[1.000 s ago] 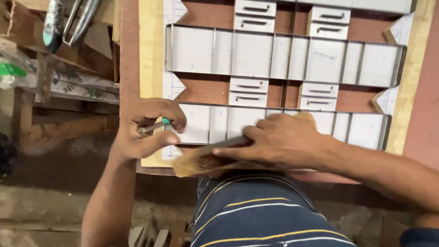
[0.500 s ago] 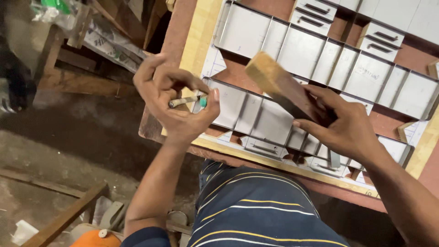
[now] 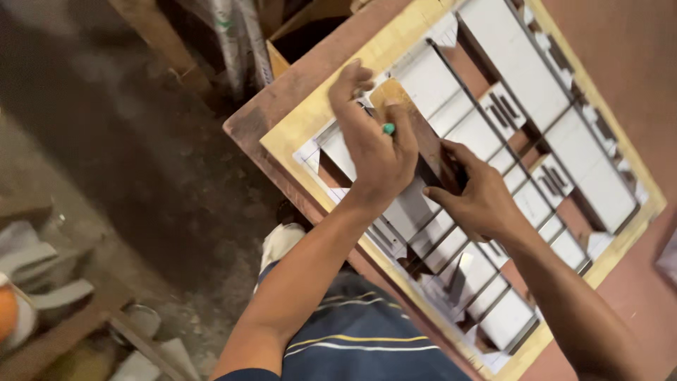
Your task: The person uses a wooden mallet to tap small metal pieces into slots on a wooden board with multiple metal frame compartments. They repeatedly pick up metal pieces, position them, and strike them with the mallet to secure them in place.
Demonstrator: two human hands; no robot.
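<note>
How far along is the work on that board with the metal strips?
Done: most of the board already carries a grid of upright metal strips. In hand: the right hand holds a wooden block against the strips near the board's corner, and the left hand pinches a small green-tipped piece beside it. What remains cannot be told from this view.

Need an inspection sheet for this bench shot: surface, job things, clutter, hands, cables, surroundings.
Surface: reddish-brown table carrying a pale wooden board.
Job's things: white panels parted by thin metal strips on the board; wooden block.
Clutter: nothing seen on the table.
Hands: left hand on the block, pinching a small green-tipped piece; right hand grips the block.
Cables: nothing seen.
Surroundings: dark floor, wooden offcuts.
</note>
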